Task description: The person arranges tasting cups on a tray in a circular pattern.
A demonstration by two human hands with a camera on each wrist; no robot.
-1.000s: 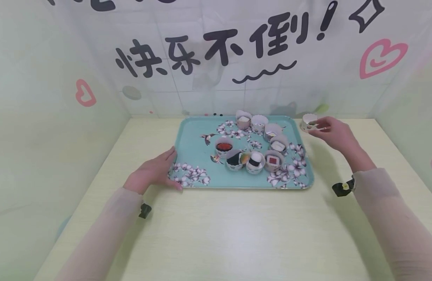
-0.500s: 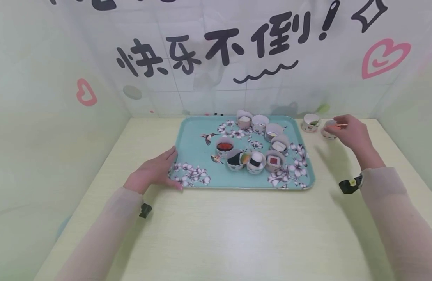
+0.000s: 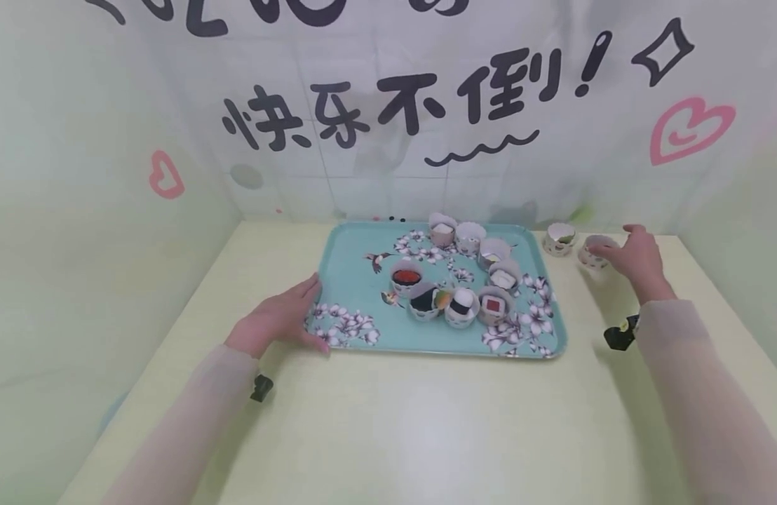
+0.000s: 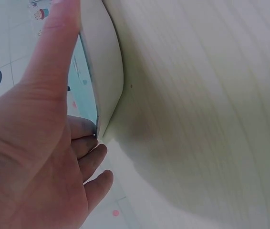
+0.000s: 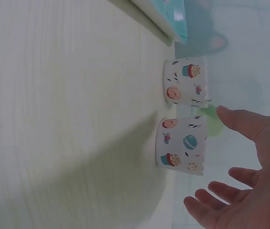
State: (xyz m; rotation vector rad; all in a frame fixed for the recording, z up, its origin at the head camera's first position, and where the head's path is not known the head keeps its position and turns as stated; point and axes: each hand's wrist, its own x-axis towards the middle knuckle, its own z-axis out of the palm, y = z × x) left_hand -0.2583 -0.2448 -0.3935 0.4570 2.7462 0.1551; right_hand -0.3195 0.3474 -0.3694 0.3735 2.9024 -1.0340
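Observation:
My left hand (image 3: 278,315) lies at the left end of a turquoise tray (image 3: 347,280) with a floral print. In the left wrist view its thumb (image 4: 54,47) runs along the tray's front side and the fingertips meet its end. My right hand (image 3: 641,263) is beside the right of two paper cups (image 3: 592,261), fingers spread and holding nothing. The right wrist view shows a gap between these fingers and that cup (image 5: 180,145). The left cup (image 3: 557,243) has something green at its rim. Both stand upright, printed with cupcakes. What the right cup contains is hidden.
Several paper cups of sushi-like pieces form a curve on the tray: a red-topped piece (image 3: 406,276), a dark one (image 3: 423,300), a black-banded white one (image 3: 461,303) and a white square with a red centre (image 3: 493,306). A lettered white wall covering (image 3: 388,189) rises behind.
My right hand has moved right from the left paper cup to the right one and its fingers have spread. An orange sliver between them is no longer visible. The left hand stays put.

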